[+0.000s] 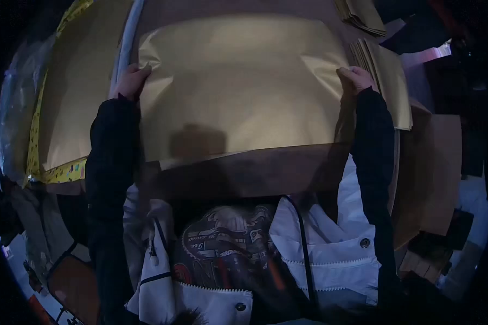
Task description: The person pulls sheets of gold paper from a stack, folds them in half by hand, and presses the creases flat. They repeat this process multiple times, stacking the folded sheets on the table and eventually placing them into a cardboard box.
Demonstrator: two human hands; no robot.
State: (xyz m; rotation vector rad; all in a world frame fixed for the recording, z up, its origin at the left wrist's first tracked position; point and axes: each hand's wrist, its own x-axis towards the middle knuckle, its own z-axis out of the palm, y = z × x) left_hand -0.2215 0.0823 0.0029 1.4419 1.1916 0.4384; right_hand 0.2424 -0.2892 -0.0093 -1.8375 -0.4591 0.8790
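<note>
A large tan paper sheet (244, 92) spans the middle of the head view, creased near both upper corners. My left hand (133, 81) grips its left edge, thumb on top. On the opposite edge, my right hand (358, 79) pinches the paper between thumb and fingers. Both hands are closed on it at about the same height. A dark shadow falls on the lower left of the sheet. Beneath its lower edge shows a brown surface (255, 173).
Another tan sheet (76, 86) lies at the left over yellow patterned material (35, 130), beside clear plastic (16, 103). Stacked folded paper (387, 81) is at the right, above an open cardboard box (431, 173). An orange-brown seat (76, 287) stands at the lower left.
</note>
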